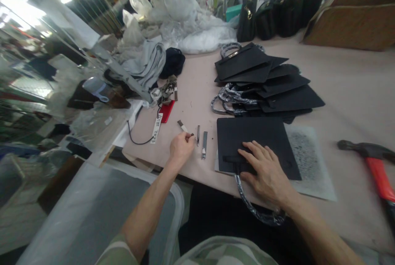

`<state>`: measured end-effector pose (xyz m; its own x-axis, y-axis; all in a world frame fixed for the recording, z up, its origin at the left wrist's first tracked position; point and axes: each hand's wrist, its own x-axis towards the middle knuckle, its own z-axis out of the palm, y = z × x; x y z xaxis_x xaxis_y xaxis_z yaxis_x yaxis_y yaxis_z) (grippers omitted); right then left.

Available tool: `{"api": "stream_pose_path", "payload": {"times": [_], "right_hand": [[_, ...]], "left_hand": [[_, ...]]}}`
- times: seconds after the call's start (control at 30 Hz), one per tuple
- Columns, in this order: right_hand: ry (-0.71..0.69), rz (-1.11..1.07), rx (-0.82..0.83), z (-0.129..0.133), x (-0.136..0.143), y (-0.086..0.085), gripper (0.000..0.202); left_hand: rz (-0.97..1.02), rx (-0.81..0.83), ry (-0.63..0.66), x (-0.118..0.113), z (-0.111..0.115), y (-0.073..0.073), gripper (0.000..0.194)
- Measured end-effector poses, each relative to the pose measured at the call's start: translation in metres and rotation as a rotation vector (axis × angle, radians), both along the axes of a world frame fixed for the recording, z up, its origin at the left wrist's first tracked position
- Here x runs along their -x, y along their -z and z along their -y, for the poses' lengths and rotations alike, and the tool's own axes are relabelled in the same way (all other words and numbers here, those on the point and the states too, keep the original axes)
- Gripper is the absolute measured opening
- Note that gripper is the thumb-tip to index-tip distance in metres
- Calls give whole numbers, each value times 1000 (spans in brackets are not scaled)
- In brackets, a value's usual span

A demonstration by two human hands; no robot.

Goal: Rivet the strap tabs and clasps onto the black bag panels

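My right hand [265, 170] lies with its fingers spread on a flat black panel [247, 133]. A handle wrapped in clear plastic [243, 195] runs from the panel's near edge and hangs over the table edge. Beneath the panel is a pale sheet with dark speckles [308, 154]. To the left, my left hand [182, 149] is closed in a pinch near the tabletop; a small dark piece shows at its fingertips, too small to name. Close to those fingers lie a short brown-and-white strip [180, 124], a thin metal rod [198, 135] and a flat metal strip [205, 143].
Black panels with wrapped handles [265, 84] are piled behind. A hammer with a red grip [376, 170] lies at right. Black bags [265, 18], a cardboard box [348, 18] and plastic wrapping [203, 38] stand at the back. A red object [167, 112] lies at left.
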<state>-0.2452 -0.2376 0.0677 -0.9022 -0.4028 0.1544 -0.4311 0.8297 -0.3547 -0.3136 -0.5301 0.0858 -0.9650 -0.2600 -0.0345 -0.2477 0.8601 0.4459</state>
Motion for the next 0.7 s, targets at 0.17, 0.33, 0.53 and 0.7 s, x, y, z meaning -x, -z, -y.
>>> {"api": "stream_pose_path", "payload": {"times": [0.17, 0.33, 0.53, 0.7], "right_hand": [[7, -35, -9, 0, 1, 3, 54], [4, -53, 0, 1, 1, 5, 53], [19, -2, 9, 2, -2, -1, 54], [26, 55, 28, 3, -4, -7, 55]], "left_hand": [[219, 132, -131, 45, 20, 1, 33], [262, 14, -176, 66, 14, 2, 28], [293, -306, -217, 63, 16, -1, 13], [253, -754, -108, 31, 19, -9, 11]]}}
